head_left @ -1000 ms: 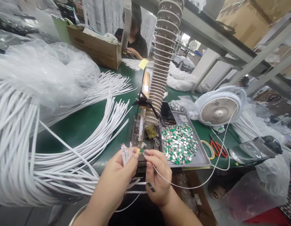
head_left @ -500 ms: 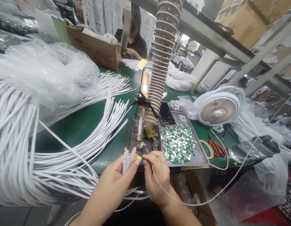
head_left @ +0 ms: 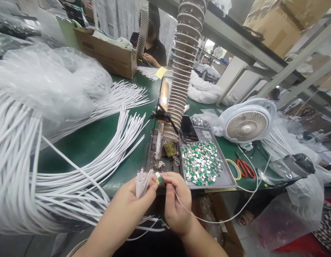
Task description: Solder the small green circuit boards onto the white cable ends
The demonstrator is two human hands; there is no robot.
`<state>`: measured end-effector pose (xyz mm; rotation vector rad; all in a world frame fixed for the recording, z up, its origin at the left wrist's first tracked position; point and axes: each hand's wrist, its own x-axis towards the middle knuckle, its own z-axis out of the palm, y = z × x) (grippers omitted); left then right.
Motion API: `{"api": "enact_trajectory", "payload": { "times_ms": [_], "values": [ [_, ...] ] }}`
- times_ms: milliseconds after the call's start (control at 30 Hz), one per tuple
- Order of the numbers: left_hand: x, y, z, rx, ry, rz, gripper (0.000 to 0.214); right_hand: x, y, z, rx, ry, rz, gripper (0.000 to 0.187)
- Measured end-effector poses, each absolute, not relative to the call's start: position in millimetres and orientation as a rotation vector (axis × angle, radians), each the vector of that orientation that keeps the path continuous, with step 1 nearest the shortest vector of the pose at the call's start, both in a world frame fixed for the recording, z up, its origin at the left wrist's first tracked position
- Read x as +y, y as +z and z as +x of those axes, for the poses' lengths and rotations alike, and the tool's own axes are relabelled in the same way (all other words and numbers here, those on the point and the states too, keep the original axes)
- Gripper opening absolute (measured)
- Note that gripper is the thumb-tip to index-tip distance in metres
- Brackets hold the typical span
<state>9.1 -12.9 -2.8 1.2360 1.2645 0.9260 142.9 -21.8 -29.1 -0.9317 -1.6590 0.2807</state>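
Our left hand (head_left: 137, 197), closed round a bunch of white cables (head_left: 140, 185), holds at its fingertips a small green-and-silver connector (head_left: 159, 177), probably light, stiff and fragile, best taken by its edges, just beside our right hand (head_left: 177, 201), which pinches a thin white wire (head_left: 219, 222).

Cable bundles (head_left: 101, 167) left of soldering iron (head_left: 164, 95); connectors (head_left: 201, 162) in tray (head_left: 226, 179), right.

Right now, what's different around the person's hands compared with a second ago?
The green-and-silver piece has come away from the tip of the soldering iron, toward the person, and now shows its silver side. The thin white wire at the right hand loops lower. The left hand still holds white cables; the tray and fan stayed put.
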Motion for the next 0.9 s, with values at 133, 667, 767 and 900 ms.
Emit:
{"api": "enact_trajectory", "payload": {
  "times_ms": [133, 667, 767, 900],
  "values": [
    [-12.0, 0.1, 9.0, 1.307, 0.939, 1.255, 0.014, -22.3, -34.7, 142.9, -1.576, 0.358, -0.967, 0.027],
    [-9.7, 0.0, 9.7, 1.318, 0.944, 1.264, 0.014, -13.2, -29.4, 150.3, -1.797, 0.191, -0.894, 0.023],
    [-9.7, 2.2, 9.7, 1.303, 0.933, 1.236, 0.014, -13.9, -27.7, 149.7, -1.810, 0.199, -0.922, 0.021],
    [-10.6, 4.1, 8.8, 1.301, 0.910, 1.227, 0.015, -14.3, -23.3, 149.6, -1.831, 0.196, -0.921, 0.020]
  ]
}}
